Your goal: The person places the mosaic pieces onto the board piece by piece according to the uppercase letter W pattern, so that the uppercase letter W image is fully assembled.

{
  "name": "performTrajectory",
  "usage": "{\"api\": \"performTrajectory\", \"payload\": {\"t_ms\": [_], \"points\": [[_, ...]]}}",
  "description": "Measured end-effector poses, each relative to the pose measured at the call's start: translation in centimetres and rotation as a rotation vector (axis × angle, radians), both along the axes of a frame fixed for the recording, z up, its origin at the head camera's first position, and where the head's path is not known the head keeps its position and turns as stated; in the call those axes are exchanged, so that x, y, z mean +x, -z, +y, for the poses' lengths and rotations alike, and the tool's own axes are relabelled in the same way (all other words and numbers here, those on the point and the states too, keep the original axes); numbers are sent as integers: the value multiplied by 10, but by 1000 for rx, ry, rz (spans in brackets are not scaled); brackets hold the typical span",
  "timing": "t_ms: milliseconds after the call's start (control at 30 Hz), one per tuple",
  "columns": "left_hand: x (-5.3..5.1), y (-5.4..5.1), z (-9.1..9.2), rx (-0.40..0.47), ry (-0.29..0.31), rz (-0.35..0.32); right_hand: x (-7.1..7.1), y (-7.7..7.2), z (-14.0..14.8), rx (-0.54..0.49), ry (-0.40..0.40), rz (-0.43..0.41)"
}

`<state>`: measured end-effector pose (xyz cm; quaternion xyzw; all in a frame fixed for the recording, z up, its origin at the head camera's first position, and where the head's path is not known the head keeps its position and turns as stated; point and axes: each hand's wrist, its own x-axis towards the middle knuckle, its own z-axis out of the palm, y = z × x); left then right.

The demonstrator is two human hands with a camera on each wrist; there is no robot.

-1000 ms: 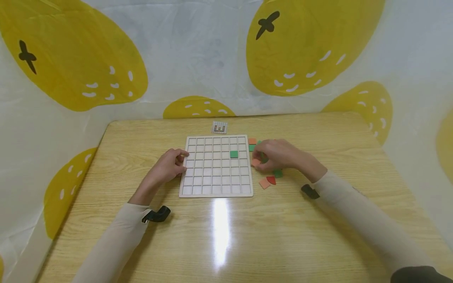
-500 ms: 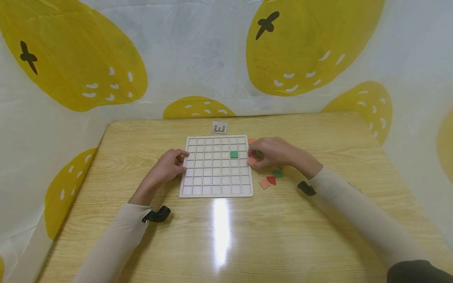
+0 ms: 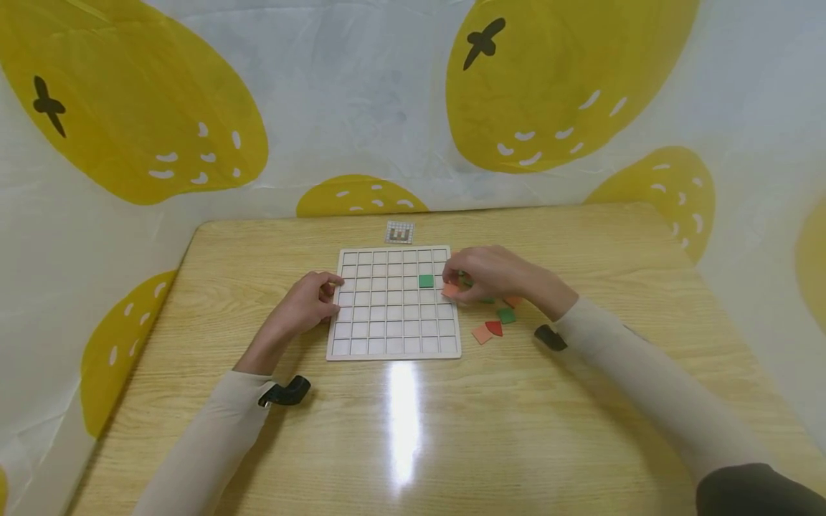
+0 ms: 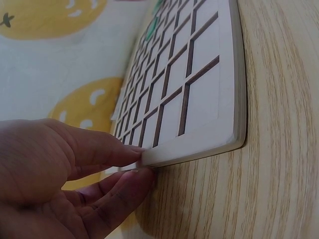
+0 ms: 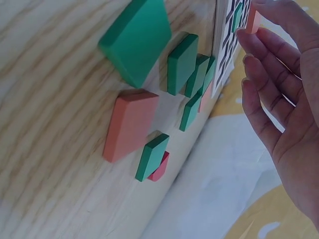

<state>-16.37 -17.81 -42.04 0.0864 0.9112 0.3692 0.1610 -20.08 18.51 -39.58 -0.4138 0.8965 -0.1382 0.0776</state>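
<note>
A wooden grid board lies flat on the table, with one green square tile in a cell at its upper right. My left hand holds the board's left edge. The left wrist view shows the thumb on the rim and fingertips against the side. Over the right edge of the board, my right hand pinches an orange square tile between thumb and fingertips; the right wrist view shows that orange tile raised off the table.
Right of the board lie loose pieces: several green tiles, an orange tile and a red quarter-round piece; my right hand partly hides others. Behind the board is a small pattern card. A printed cloth hangs behind the table.
My right hand has moved left with the orange tile, from beside the board to over its right edge. The left hand stays at the board.
</note>
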Motion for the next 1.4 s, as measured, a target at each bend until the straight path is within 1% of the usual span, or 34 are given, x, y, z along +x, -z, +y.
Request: {"api": "performTrajectory", "payload": {"t_ms": [267,533,767,1100,1400], "points": [[0,0,0,-8,-10,-14,-2,-2,-6,18,-1,-25],[-1,0,-1,-6,-4,-13,-6,-3,-13,43,-13,-48],[-1,-3,-1,-3,-4,-16,-8,-2,-18,40,-40,-35],[-1,-3,0,-3,2,-14,-10,0,-24,34,-61,-48],[0,-6,0,2,0,-11,-11,1,-29,33,-82,-24]]}}
